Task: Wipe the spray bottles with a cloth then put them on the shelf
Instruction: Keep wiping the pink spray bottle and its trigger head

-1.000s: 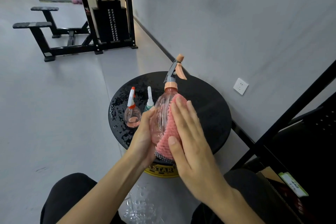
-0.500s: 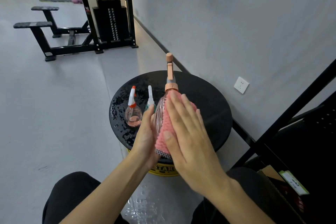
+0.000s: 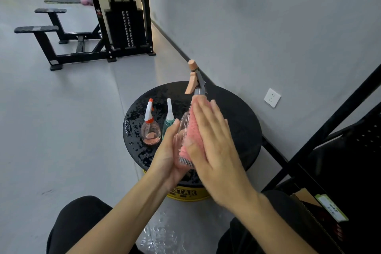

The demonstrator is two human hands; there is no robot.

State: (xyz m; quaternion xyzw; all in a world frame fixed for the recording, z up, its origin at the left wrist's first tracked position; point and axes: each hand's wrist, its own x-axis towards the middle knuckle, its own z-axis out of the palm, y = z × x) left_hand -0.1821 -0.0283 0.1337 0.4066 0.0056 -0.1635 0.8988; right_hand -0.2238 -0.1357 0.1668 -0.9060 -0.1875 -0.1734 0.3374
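Head view: left hand (image 3: pixel 167 156) grips clear, peach-topped spray bottle (image 3: pixel 181 129); flat right hand (image 3: pixel 214 146) presses pink cloth (image 3: pixel 192 130).

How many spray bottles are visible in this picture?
3. The clear bottle is held in the left hand; the right hand presses the pink cloth on it. The pink bottle and the teal bottle stand on the black table. None seems hidden.

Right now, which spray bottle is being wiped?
The big peach-trigger bottle, held by the left hand, right hand pressing pink cloth on it; the red-capped bottle and teal bottle stand on the table.
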